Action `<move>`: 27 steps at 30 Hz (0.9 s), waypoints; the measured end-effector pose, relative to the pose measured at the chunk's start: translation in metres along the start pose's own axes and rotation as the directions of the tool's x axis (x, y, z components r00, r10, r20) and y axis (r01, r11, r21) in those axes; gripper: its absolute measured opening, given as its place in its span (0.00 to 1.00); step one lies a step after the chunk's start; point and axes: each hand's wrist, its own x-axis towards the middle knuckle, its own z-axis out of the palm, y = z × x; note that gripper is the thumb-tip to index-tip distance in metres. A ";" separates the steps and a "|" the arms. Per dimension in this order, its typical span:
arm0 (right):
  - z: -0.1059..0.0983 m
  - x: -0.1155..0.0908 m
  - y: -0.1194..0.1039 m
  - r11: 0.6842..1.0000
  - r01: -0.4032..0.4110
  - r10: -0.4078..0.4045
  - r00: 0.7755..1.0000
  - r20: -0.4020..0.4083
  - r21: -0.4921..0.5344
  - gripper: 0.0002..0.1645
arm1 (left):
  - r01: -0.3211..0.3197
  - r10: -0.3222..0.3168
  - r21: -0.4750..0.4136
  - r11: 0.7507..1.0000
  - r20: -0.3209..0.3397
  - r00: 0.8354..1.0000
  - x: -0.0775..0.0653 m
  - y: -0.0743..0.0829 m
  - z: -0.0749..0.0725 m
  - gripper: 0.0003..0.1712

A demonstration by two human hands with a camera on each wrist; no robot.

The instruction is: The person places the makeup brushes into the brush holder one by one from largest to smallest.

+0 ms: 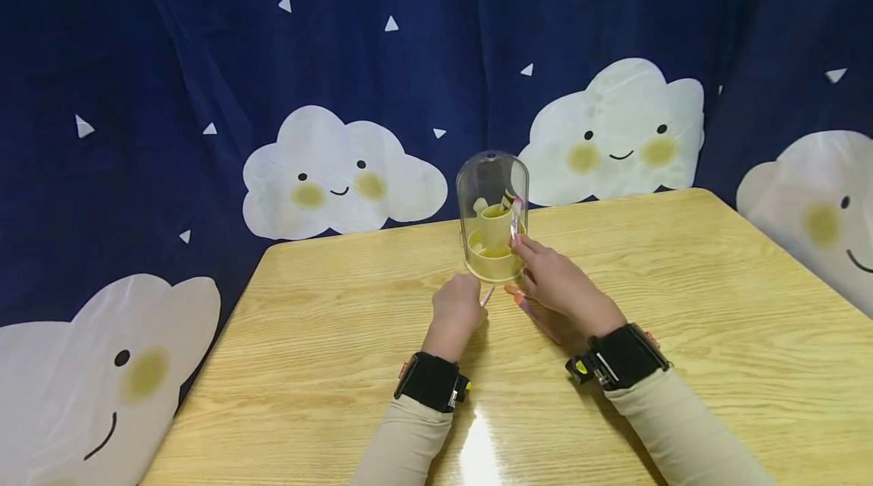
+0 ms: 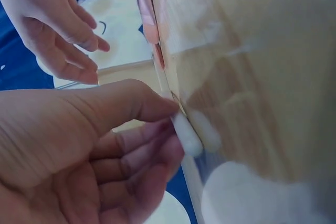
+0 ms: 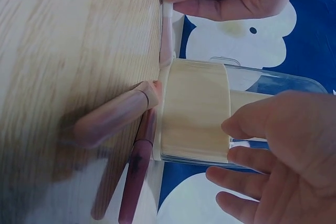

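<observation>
A clear domed holder (image 1: 467, 190) with pale yellow cups (image 1: 494, 266) stands toward the back of the table, pale-tipped tools inside. At its right front my right hand (image 1: 559, 281) pinches a makeup brush (image 1: 516, 214) with a pink tip, its silvery part showing above the fingertips. In the right wrist view, that thumb and forefinger sit at the cup's rim. My left hand (image 2: 100, 135) pinches a slim stick with a rounded white end (image 2: 188, 137), close over the table in front of the holder; its far part is pale pink (image 3: 166, 40).
Pink sticks with orange ends (image 1: 535, 313) lie on the table between my hands; a mauve round-ended one (image 3: 113, 116) and a darker one (image 3: 135, 177) show in the right wrist view. Behind the wooden table (image 1: 327, 304) hangs a dark blue cloud-patterned curtain (image 1: 382, 69).
</observation>
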 end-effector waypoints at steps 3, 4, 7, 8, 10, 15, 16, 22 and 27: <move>-0.003 0.000 -0.001 1.000 -0.017 0.017 1.000 0.020 -0.005 0.36 | 0.016 -0.016 0.045 0.999 0.006 1.000 0.000 0.001 -0.002 0.18; -0.003 0.000 -0.001 1.000 -0.020 0.021 0.999 0.025 -0.006 0.36 | 0.020 -0.020 0.054 0.998 0.007 1.000 0.000 0.002 -0.002 0.18; -0.006 -0.001 -0.001 1.000 -0.027 0.027 0.999 0.036 -0.012 0.37 | 0.023 -0.024 0.065 0.998 0.012 1.000 -0.001 0.004 -0.002 0.20; -0.006 -0.001 0.000 1.000 -0.025 0.026 0.999 0.035 -0.012 0.37 | 0.021 -0.022 0.060 0.998 0.012 1.000 -0.001 0.004 -0.002 0.20; -0.007 -0.002 0.002 1.000 -0.024 0.024 0.999 0.033 -0.013 0.37 | 0.005 -0.005 0.029 1.000 0.008 1.000 0.000 0.003 -0.001 0.20; -0.009 -0.003 0.005 0.999 -0.034 0.034 0.999 0.032 -0.022 0.38 | -0.045 0.046 -0.192 0.980 -0.001 0.999 0.005 -0.008 -0.011 0.19; -0.009 -0.003 0.006 0.999 -0.038 0.039 0.999 0.033 -0.024 0.38 | -0.053 0.054 -0.257 0.965 -0.003 0.999 0.006 -0.012 -0.015 0.19; -0.008 -0.003 0.002 0.999 -0.046 0.047 0.998 0.047 -0.011 0.39 | -0.107 0.042 -0.565 0.818 -0.127 0.991 0.015 -0.032 -0.038 0.05; -0.003 -0.004 -0.006 1.000 -0.029 0.029 0.998 0.063 -0.010 0.38 | -0.178 -0.075 -0.636 0.751 -0.350 0.934 0.029 -0.026 -0.035 0.07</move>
